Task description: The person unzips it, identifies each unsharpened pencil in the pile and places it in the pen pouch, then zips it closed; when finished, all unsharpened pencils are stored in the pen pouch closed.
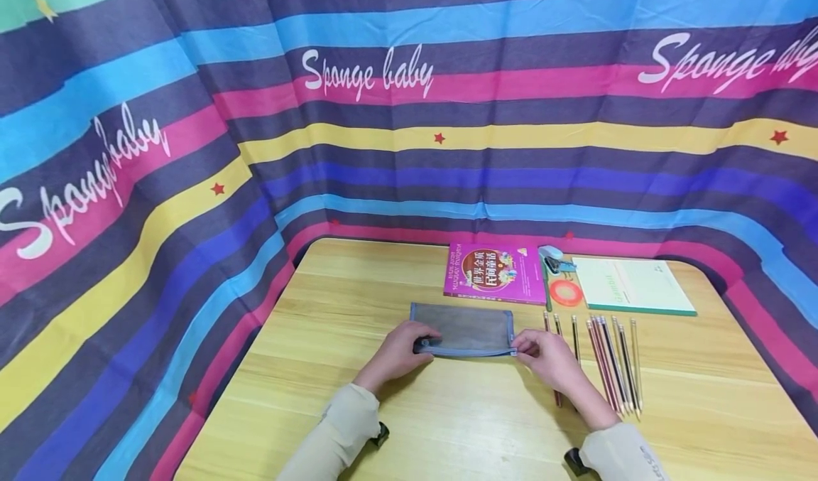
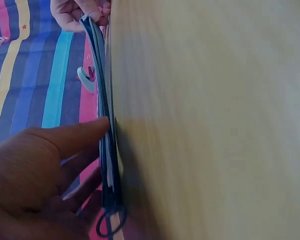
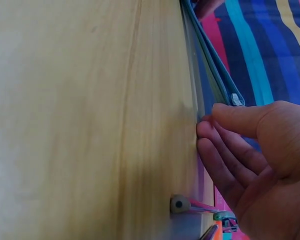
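Note:
A grey mesh zip pouch [image 1: 469,328] with blue edging lies flat on the wooden table, its zip side toward me. My left hand [image 1: 409,346] grips its left end. In the left wrist view, the thumb rests on the zip edge [image 2: 106,150] and the other fingers go behind it; a loop hangs at the near end. My right hand [image 1: 543,353] pinches the front right corner, with thumb and index finger at the zip's end tab [image 3: 236,99]. The pouch's two zip edges look slightly parted in the wrist views. Its inside is hidden.
Several pencils [image 1: 613,364] lie right of the pouch, some beside my right forearm. Behind are a purple book [image 1: 495,273], an orange-red round item [image 1: 566,293], a small light-blue item [image 1: 551,252] and a pale green notebook [image 1: 633,285]. A striped curtain [image 1: 409,175] surrounds the table.

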A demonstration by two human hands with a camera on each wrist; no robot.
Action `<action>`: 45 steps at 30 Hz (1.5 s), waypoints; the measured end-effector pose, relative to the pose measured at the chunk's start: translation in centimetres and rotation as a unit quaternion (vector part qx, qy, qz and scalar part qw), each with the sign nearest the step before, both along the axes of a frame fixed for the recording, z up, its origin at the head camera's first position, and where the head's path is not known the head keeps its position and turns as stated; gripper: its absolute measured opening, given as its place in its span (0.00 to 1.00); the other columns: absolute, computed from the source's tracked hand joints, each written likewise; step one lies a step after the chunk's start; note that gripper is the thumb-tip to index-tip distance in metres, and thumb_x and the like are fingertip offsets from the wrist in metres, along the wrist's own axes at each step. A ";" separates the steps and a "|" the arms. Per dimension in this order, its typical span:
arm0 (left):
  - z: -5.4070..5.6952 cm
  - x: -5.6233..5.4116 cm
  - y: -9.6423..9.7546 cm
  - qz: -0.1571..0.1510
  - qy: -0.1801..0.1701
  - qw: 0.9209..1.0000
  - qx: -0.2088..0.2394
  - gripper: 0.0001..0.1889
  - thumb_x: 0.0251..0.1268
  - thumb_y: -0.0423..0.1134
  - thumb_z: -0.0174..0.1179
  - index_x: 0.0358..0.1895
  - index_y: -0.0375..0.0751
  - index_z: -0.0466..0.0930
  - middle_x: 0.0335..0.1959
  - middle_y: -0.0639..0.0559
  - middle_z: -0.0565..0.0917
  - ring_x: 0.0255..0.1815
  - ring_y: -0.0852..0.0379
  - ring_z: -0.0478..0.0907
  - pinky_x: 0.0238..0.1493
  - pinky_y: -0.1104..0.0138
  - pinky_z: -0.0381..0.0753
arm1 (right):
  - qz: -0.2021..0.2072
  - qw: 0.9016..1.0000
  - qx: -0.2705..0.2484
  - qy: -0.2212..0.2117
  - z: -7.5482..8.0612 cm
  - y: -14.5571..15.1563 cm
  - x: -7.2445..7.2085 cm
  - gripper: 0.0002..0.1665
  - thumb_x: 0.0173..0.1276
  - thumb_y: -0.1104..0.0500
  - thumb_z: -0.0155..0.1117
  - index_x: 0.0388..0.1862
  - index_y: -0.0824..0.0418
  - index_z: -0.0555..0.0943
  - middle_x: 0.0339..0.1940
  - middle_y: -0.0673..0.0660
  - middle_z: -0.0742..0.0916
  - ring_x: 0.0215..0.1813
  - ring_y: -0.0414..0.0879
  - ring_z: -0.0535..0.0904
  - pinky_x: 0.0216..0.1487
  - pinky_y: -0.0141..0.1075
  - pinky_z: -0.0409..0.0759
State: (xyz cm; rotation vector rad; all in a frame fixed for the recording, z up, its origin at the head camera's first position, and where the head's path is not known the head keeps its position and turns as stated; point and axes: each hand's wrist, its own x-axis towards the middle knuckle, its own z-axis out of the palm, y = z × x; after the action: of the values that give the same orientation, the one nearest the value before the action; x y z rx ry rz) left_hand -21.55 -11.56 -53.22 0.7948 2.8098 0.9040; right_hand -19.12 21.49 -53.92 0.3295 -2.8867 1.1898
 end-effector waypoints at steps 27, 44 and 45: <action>-0.5 -1.4 0.0 0.010 -0.024 0.999 0.039 0.04 0.72 0.37 0.65 0.43 0.50 0.89 0.39 0.57 0.88 0.41 0.61 0.82 0.49 0.66 0.83 | 0.007 1.000 -0.024 -0.006 0.0 -0.1 0.3 0.13 0.63 0.69 0.74 0.46 0.60 0.88 0.36 0.51 0.90 0.36 0.41 0.85 0.40 0.30 0.85; -0.5 -1.4 0.0 0.017 -0.079 0.995 0.057 0.03 0.75 0.38 0.62 0.43 0.50 0.85 0.37 0.58 0.84 0.40 0.63 0.78 0.47 0.67 0.80 | -0.068 0.995 -0.001 0.066 3.5 5.7 2.1 0.15 0.70 0.63 0.70 0.54 0.64 0.86 0.40 0.57 0.92 0.39 0.44 0.86 0.36 0.30 0.83; -0.5 -1.4 0.0 0.017 -0.084 0.994 0.062 0.03 0.75 0.38 0.61 0.43 0.49 0.85 0.37 0.57 0.84 0.40 0.62 0.78 0.46 0.67 0.80 | -0.077 0.995 -0.002 0.066 3.6 6.3 2.3 0.15 0.71 0.63 0.70 0.55 0.64 0.86 0.40 0.58 0.91 0.39 0.42 0.85 0.36 0.29 0.82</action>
State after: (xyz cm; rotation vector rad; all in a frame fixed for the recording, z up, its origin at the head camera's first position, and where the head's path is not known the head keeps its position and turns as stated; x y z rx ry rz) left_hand -22.96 -11.54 -53.74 0.6528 2.6501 1.1047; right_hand -16.82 27.83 -50.30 0.1748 -2.7410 1.1043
